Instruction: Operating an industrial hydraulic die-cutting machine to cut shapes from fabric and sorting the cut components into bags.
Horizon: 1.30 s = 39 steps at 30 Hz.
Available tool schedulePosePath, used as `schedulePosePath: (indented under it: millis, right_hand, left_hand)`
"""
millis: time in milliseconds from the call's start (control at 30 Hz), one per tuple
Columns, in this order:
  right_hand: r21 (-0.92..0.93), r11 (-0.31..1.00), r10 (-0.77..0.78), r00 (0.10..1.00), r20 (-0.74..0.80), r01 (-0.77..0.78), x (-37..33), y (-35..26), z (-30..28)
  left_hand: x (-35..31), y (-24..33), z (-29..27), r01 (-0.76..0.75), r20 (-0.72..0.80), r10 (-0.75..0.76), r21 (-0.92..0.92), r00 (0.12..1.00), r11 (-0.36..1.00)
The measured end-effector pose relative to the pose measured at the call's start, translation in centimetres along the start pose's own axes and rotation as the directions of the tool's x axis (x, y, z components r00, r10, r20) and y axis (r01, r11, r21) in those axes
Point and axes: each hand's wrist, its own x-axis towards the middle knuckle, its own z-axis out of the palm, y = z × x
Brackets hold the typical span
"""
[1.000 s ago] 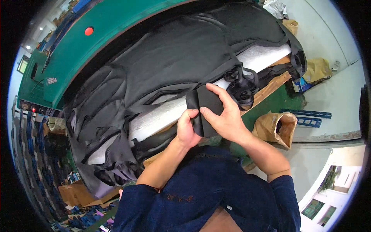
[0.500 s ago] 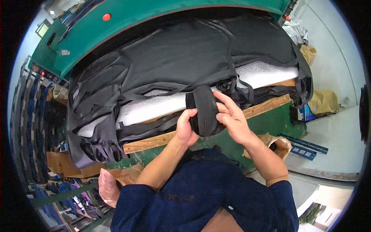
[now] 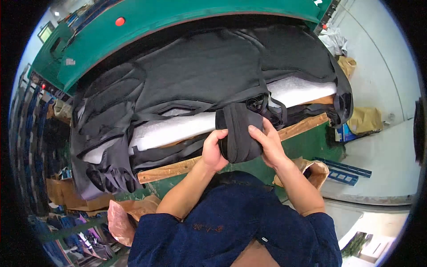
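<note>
Between both hands, in front of my body, is a bent stack of black fabric pieces [image 3: 241, 138], its layered edges showing along the middle. My left hand [image 3: 215, 149] grips its left side, thumb on top. On the right side my right hand [image 3: 270, 141] holds it with the thumb on the upper face and the fingers mostly behind. Beyond the stack, a large sheet of black material [image 3: 200, 66] with cut outlines lies over a white layer [image 3: 178, 129]. A coil of black strips [image 3: 258, 104] sits just past my right hand.
A wooden bar [image 3: 167, 171] runs along the near edge of the bed. A green machine beam [image 3: 178, 18] with a red button [image 3: 120, 21] spans the far side. Open bags [image 3: 316, 172] and a blue slotted piece [image 3: 342, 171] are at right; a pink bag [image 3: 120, 222] is at left.
The stack has been turned so more of its upper right face shows. My right fingers have shifted from spread on top to wrapped round its right side. The view has moved slightly.
</note>
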Motion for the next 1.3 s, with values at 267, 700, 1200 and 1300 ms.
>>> schedulePosePath:
  millis: [267,700,1200,1300]
  right_hand:
    - [0.375,0.913,0.149,0.987,0.063,-0.162,-1.0,2.9,-0.3]
    - [0.532,0.843,0.064,0.996,0.055,-0.083,-2.0,4.0,0.6]
    - [0.457,0.878,0.073,0.983,0.168,-0.143,2.9,2.2,4.1]
    - [0.464,0.875,0.060,0.983,0.175,-0.136,3.7,2.1,5.0]
  left_hand:
    - [0.8,0.7,0.5,-0.076,-0.013,0.094,0.494,0.995,0.866]
    - [0.3,0.5,0.8,-0.523,0.229,0.665,0.804,0.711,0.283]
    - [1.8,5.0,-0.2,-0.533,0.095,0.781,0.780,0.617,0.326]
    - [2.4,6.3,-0.5,-0.433,0.152,0.799,0.889,0.582,0.146]
